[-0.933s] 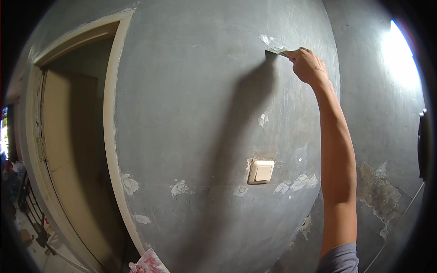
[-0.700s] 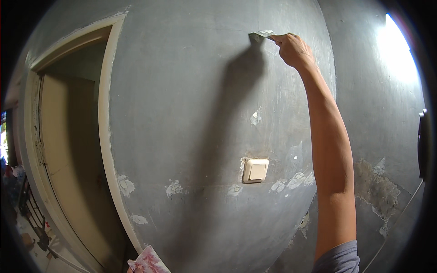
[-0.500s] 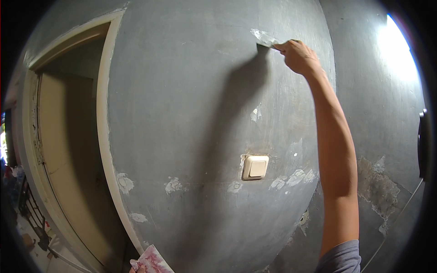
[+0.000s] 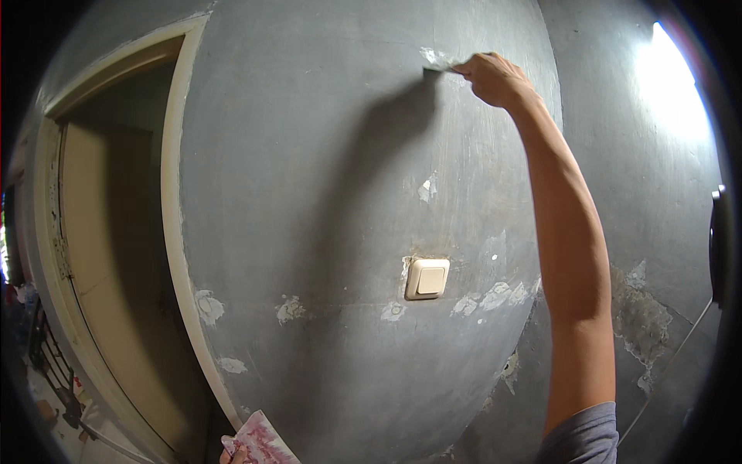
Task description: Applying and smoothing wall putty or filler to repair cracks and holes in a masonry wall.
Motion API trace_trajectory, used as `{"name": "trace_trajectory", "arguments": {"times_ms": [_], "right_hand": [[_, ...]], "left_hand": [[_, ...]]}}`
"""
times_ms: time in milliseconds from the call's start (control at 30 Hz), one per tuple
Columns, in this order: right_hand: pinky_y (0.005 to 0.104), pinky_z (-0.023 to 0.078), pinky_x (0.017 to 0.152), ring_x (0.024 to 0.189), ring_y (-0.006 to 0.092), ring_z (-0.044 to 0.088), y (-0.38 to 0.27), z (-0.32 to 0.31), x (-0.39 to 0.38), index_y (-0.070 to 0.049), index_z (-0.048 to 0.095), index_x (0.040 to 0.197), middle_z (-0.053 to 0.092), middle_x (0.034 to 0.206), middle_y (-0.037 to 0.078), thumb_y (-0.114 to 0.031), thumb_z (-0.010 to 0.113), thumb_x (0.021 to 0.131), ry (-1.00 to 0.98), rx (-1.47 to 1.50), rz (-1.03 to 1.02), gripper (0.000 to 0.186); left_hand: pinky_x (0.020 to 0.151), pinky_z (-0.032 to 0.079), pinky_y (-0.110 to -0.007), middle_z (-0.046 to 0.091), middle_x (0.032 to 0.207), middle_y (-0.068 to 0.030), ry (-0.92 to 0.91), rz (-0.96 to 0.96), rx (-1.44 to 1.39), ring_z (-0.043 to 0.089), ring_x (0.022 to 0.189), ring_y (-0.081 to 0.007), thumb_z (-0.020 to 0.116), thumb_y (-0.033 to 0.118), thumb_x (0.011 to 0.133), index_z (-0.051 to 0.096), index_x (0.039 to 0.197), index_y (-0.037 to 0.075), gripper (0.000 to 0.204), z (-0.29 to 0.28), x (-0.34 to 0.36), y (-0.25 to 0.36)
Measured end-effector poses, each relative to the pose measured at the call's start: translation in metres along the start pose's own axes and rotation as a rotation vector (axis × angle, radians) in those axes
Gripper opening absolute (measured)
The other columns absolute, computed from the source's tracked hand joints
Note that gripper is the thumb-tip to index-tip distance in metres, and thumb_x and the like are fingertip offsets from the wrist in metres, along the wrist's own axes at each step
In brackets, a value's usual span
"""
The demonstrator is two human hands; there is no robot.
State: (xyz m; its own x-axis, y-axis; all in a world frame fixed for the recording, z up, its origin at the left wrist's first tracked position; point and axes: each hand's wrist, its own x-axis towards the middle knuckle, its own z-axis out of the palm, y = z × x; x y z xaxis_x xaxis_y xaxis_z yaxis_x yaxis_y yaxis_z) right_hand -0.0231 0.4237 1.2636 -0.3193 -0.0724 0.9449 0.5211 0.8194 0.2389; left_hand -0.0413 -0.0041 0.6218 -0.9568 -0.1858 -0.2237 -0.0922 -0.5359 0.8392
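Observation:
High on the grey wall (image 4: 270, 155), my right hand (image 4: 495, 79) is closed round the handle of a putty knife (image 4: 437, 70). The blade lies at the lower edge of a white filler patch (image 4: 442, 57), in the arm's long shadow. At the lower edge of the view, my left hand (image 4: 234, 452) grips a flat, pale plate (image 4: 265, 442) smeared with pinkish-red and white; only a few fingertips show. What lies on the plate's hidden lower part I cannot make out.
A cream light switch (image 4: 427, 278) sits mid-wall, with several white patches (image 4: 291, 309) around its level. To the left stands a cream door frame (image 4: 171, 155) with a door (image 4: 108, 232). A bright lamp (image 4: 671, 77) glows at right, above crumbled plaster (image 4: 643, 317) and a thin cable (image 4: 666, 371).
My right hand and the putty knife have shifted slightly left and up along the wall patch. The left hand and plate stay nearly in place. The view has shifted a little.

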Motion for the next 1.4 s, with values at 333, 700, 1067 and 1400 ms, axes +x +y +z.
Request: {"name": "trace_trajectory", "arguments": {"times_ms": [333,700,1067,1400], "right_hand": [[0.0417,0.052,0.080,0.092,0.0316,0.065,0.017,0.027,0.004,-0.024,0.067,0.114,0.067,0.101,0.015,-0.012,0.046,0.089,0.169,0.368,0.106,0.034],[0.0444,0.050,0.083,0.100,0.0362,0.062,-0.020,0.060,-0.017,-0.021,0.058,0.123,0.058,0.110,0.018,-0.010,0.040,0.088,0.238,0.351,0.174,0.041],[0.0442,0.052,0.077,0.090,0.0355,0.065,-0.015,0.048,-0.037,-0.021,0.064,0.116,0.061,0.105,0.018,-0.011,0.044,0.087,0.241,0.257,0.241,0.037],[0.0397,0.052,0.081,0.097,0.0294,0.064,-0.002,0.021,0.008,-0.028,0.064,0.119,0.065,0.111,0.009,-0.006,0.043,0.087,0.048,0.201,0.127,0.044]], "left_hand": [[0.039,0.043,-0.031,0.055,0.070,-0.0071,0.052,-0.045,0.037,0.054,0.051,-0.0199,0.068,0.032,0.086,0.054,0.118,0.013,0.039,-0.020,0.014,0.005],[0.043,0.045,-0.031,0.060,0.077,-0.0060,0.059,0.039,-0.067,0.056,0.054,-0.0195,0.065,0.024,0.088,0.059,0.113,0.009,0.030,-0.013,0.009,-0.001],[0.042,0.044,-0.031,0.059,0.075,-0.0093,0.041,-0.027,-0.191,0.055,0.052,-0.0197,0.065,0.024,0.088,0.060,0.113,0.007,0.031,-0.013,0.017,-0.003],[0.038,0.041,-0.030,0.055,0.064,-0.0047,0.043,0.015,-0.049,0.053,0.047,-0.0179,0.066,0.027,0.087,0.060,0.100,0.009,0.023,-0.016,0.025,-0.012]]}}
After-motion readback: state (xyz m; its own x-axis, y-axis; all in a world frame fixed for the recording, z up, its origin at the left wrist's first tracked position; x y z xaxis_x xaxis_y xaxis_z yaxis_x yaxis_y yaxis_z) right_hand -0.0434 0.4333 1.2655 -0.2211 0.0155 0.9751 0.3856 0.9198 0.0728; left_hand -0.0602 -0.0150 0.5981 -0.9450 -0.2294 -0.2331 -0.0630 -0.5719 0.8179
